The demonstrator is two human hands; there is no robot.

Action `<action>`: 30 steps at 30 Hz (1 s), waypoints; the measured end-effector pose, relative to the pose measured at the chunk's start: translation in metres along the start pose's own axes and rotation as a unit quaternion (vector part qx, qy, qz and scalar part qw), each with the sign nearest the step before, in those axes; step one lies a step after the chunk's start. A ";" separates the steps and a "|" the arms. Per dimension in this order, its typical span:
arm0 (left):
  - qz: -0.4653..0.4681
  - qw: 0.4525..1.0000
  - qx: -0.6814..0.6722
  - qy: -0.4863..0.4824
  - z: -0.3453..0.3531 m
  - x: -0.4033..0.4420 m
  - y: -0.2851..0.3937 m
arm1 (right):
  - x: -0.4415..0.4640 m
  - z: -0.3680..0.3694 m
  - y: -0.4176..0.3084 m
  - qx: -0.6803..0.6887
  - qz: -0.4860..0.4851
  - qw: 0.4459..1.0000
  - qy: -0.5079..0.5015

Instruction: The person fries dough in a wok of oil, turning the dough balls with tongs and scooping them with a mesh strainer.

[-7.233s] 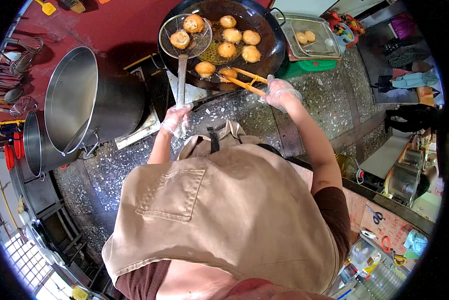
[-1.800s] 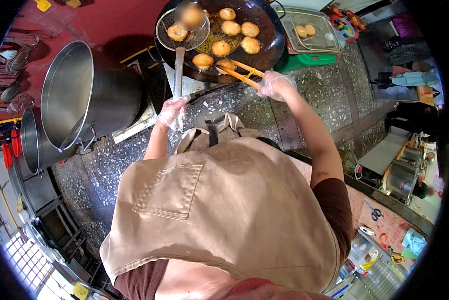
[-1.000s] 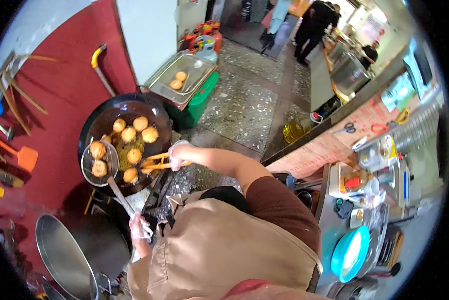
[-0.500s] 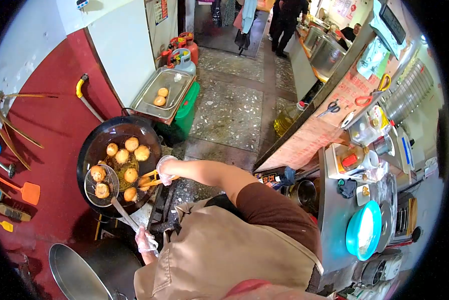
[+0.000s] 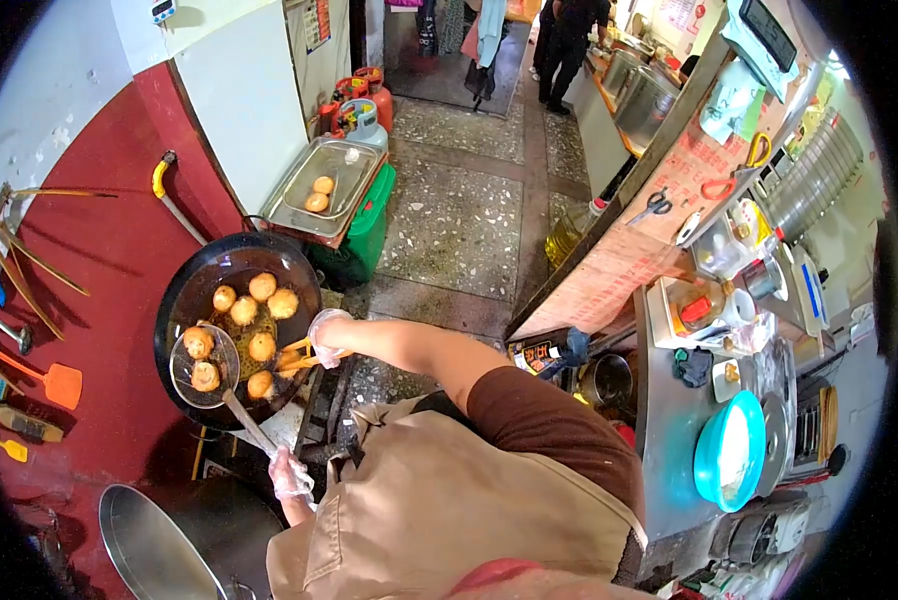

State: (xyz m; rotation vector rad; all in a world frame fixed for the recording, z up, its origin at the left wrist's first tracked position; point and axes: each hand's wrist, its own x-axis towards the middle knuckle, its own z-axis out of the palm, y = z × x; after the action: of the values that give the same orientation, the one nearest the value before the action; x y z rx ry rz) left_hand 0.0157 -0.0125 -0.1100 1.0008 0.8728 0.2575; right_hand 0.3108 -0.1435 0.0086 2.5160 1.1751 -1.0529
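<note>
View swung rightward; left hand [image 5: 291, 476] grips skimmer [image 5: 246, 416], right hand [image 5: 329, 338] grips tongs [image 5: 297, 366], right arm [image 5: 419, 358] outstretched.

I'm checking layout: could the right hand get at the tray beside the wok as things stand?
Probably, with a lean: the right hand holds tongs, but nothing visible blocks its way past the wok to the tray.

And the view swings right, with the wok [image 5: 187, 295] dropping from the top edge toward the lower left! Well right of the wok, a metal tabletop [image 5: 669, 440] carrying a turquoise bowl [image 5: 709, 468] comes in. Left of the wok, an orange spatula [image 5: 63, 386] slides fully into sight, while the smaller pot goes out!
</note>
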 end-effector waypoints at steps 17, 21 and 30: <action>-0.034 0.999 0.025 0.009 0.010 -0.011 0.017 | -0.002 0.003 -0.003 -0.007 0.015 1.000 -0.013; -0.032 0.999 0.023 0.013 0.003 -0.002 0.009 | -0.001 -0.001 -0.001 -0.004 0.020 0.999 -0.033; -0.024 1.000 0.003 0.003 0.009 -0.005 0.011 | 0.001 -0.001 0.001 -0.002 0.017 0.999 -0.043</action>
State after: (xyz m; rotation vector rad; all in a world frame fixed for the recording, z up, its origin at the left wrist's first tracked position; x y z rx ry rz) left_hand 0.0208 -0.0149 -0.0963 0.9846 0.9029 0.2180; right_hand 0.3128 -0.1431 0.0088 2.4525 1.1052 -1.1354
